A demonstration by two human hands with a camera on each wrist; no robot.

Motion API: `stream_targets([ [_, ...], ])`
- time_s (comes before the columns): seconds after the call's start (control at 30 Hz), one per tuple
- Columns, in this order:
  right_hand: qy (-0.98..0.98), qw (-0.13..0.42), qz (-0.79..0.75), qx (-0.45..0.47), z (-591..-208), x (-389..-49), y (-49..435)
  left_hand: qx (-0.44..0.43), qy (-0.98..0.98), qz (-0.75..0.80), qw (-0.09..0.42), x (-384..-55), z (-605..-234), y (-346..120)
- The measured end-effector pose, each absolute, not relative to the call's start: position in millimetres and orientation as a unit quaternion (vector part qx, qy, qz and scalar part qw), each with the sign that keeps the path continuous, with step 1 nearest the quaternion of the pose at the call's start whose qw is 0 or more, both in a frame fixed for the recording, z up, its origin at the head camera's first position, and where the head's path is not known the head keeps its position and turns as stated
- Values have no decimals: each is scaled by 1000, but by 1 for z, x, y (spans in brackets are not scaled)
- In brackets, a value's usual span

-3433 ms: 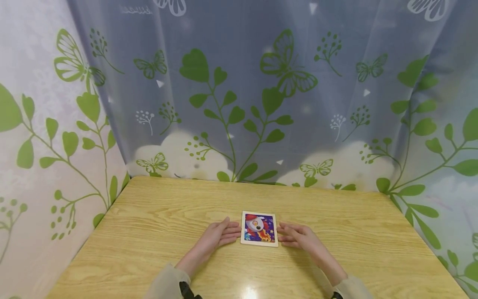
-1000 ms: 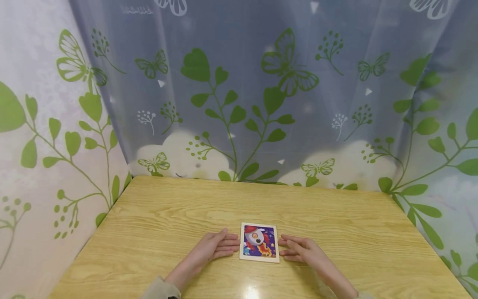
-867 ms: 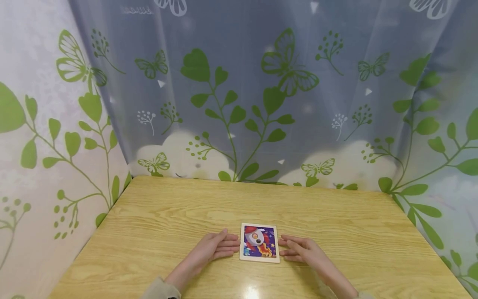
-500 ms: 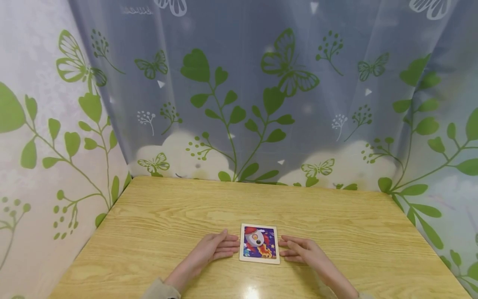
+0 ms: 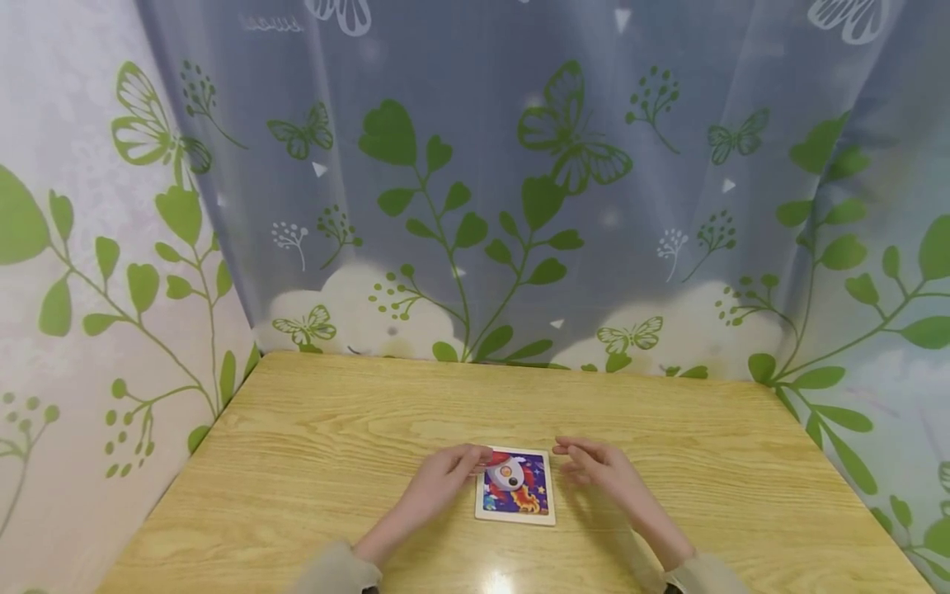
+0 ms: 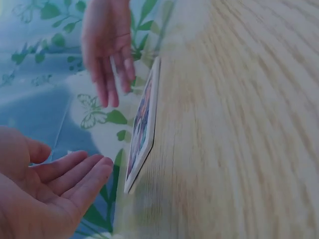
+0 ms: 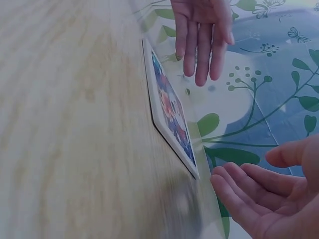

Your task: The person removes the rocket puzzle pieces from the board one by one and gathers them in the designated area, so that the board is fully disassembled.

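Note:
A square picture puzzle board [image 5: 515, 487] with a pale frame lies flat on the table. Its picture shows a white and red rocket with an orange flame on purple. My left hand [image 5: 447, 474] is raised at the board's left edge, its fingertips covering the upper left corner in the head view. Just right of the board, my right hand [image 5: 599, 466] hovers with relaxed fingers. Both wrist views show a gap between the hands and the board [image 6: 143, 127]; neither hand holds anything. The board's [image 7: 169, 109] surface faces up between the two palms.
The wooden table [image 5: 334, 412] spreads out around the board. A curtain [image 5: 475, 206] printed with leaves and butterflies stands along the table's back edge and both sides.
The board was drawn nearer to me between the hands earlier. Since half a second ago, both hands have lifted off its sides, fingers slightly bent; the board stays put.

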State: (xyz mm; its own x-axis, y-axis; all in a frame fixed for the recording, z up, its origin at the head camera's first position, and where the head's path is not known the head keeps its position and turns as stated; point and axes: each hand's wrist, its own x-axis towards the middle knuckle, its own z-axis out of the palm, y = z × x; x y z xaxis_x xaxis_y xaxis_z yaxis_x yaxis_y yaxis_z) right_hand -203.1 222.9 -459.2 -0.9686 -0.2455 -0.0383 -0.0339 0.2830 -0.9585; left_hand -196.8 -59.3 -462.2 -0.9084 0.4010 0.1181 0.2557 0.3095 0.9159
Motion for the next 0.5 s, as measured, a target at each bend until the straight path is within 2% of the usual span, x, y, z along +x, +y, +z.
stream_targets([
  [0.2, 845, 26, -528, -81, -459, -214, 210, 272, 878, 393, -11, -191, -461, -41],
  [0.3, 865, 5, -496, -82, -461, -218, 206, 304, 891, 336, -30, -191, -462, -33],
  [0.5, 901, -11, -426, -84, -464, -222, 201, 348, 905, 245, 6, -190, -466, -22],
])
